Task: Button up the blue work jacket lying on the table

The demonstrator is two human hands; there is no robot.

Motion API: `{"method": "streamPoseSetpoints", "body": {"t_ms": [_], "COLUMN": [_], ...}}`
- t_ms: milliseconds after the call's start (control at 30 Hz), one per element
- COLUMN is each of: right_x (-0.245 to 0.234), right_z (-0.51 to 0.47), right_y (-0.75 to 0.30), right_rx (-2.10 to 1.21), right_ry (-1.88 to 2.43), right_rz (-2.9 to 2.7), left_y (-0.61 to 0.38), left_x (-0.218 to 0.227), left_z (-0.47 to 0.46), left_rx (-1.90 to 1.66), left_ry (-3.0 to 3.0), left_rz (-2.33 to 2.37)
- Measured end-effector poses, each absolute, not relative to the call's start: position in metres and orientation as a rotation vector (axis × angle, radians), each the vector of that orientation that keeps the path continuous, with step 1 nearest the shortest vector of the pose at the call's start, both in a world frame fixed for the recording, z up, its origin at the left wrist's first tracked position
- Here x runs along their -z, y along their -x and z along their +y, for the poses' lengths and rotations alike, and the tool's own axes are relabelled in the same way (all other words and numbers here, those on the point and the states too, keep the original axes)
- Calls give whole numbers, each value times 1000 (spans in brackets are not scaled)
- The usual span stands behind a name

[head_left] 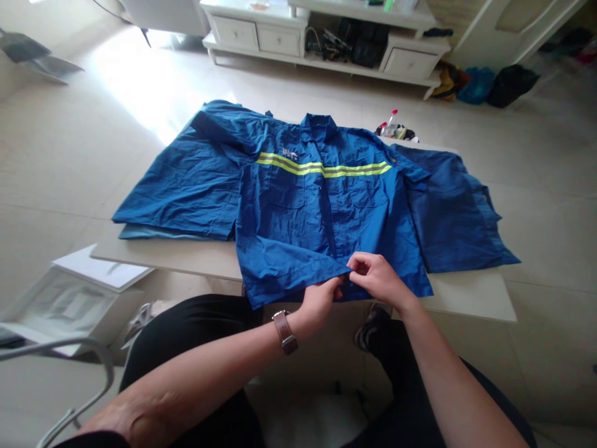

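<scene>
A blue work shirt [298,205] with a yellow reflective stripe across the chest lies face up on a low white table [471,295], sleeves spread to both sides. Both hands meet at the bottom hem, at the front opening. My left hand [321,298], with a brown-strapped watch on its wrist, pinches the hem edge from below. My right hand [377,277] is closed on the hem just to the right, fingers curled over the fabric.
A small cluster of bottles [394,129] lies beyond the collar. A white cabinet [326,37] stands at the back wall, bags [485,84] to its right. A white box [69,298] and a chair frame [60,373] sit left of my knees.
</scene>
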State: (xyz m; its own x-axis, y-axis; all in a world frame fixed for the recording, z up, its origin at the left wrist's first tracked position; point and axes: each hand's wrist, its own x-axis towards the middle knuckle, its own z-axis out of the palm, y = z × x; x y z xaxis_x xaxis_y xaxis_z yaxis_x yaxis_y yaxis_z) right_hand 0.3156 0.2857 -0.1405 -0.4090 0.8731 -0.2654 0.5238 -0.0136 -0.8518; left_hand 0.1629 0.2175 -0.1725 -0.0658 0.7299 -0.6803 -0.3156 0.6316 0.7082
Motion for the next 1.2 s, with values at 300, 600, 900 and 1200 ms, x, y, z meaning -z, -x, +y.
{"method": "streamPoseSetpoints", "body": {"t_ms": [300,600,900,1200], "right_x": [143,139,146,167], "right_z": [289,285,284,286], "right_y": [-317,-317,-318,-315], "right_rx": [-1649,-1906,-1881,-1113], "right_ry": [1436,1382,1423,1605], "right_rz": [-1796,-1915,-2097,-2378], "left_y": [-170,-180,-185,-187], "left_x": [190,185,209,217], "left_z": [216,187,170,146], "left_rx": [-946,-861,-794,-546], "left_ry": [-217,-51,-46,-124], "left_rz": [1211,941,1102,1120]}}
